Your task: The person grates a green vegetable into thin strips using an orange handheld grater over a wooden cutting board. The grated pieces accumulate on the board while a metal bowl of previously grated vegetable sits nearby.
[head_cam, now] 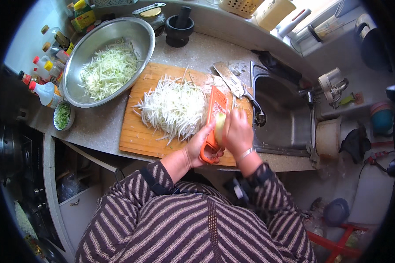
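My left hand (199, 144) grips the handle end of an orange hand grater (218, 98), which leans over the right part of a wooden cutting board (141, 138). Pressed against the grater's face is a pale green piece of vegetable (220, 126), held in my right hand (239, 133); my fingers partly cover it. Left of the grater lies a large heap of white-green shreds (174, 108) on the board. A cleaver (228, 79) with a dark handle rests across the board's far right corner, its blade smeared with bits.
A big steel basin (144, 42) with more shreds (110, 72) stands at the far left, overlapping the board. Near it are a bowl of chopped greens (62, 115) and several bottles (47, 90). A stone mortar (179, 31) stands behind. The sink (283, 115) adjoins the board's right side.
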`<state>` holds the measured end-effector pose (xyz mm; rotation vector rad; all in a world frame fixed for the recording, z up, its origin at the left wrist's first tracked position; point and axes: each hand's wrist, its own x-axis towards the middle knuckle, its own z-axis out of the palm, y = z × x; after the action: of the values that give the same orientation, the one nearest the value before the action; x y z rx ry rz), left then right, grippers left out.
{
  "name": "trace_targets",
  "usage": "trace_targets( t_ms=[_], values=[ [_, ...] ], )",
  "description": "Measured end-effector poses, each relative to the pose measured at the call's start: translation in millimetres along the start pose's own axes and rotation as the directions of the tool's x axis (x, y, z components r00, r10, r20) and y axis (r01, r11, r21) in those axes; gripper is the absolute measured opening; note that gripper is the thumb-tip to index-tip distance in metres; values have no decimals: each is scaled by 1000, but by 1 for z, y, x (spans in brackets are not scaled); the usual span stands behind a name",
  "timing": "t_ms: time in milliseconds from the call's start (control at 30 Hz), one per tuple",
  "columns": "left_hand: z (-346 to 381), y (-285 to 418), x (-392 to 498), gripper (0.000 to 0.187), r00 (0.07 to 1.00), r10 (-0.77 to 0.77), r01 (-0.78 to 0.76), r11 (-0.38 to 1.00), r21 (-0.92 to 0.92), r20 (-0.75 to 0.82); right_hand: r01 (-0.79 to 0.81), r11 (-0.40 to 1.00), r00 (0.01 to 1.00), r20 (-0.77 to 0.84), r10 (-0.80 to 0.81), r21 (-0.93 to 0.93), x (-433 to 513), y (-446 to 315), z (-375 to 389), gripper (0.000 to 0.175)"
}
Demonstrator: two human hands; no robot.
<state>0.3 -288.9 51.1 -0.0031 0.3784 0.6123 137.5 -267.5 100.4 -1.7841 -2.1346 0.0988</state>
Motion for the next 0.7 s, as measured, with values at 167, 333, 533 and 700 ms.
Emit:
trace_targets(
  t_ms=[167, 333, 533, 700],
  values=[
    [2, 2, -2, 60, 983, 180, -179, 984, 15, -29, 23, 991, 999, -24, -26, -129, 66, 30, 57, 24],
    [2, -4, -7, 59, 999, 18, -18, 1000, -16, 42, 0, 995, 999, -34, -3, -95, 68, 33, 38, 25],
    [-10, 5, -1, 67, 998, 60, -57, 995, -87, 32, 58, 997, 998, -8, -57, 55, 6, -4, -1, 17],
    [-18, -16, 0, 69, 968, -60, 85, 992, -95, 246, -122, 980, 992, 16, 126, -155, 80, 32, 42, 26]
  ],
)
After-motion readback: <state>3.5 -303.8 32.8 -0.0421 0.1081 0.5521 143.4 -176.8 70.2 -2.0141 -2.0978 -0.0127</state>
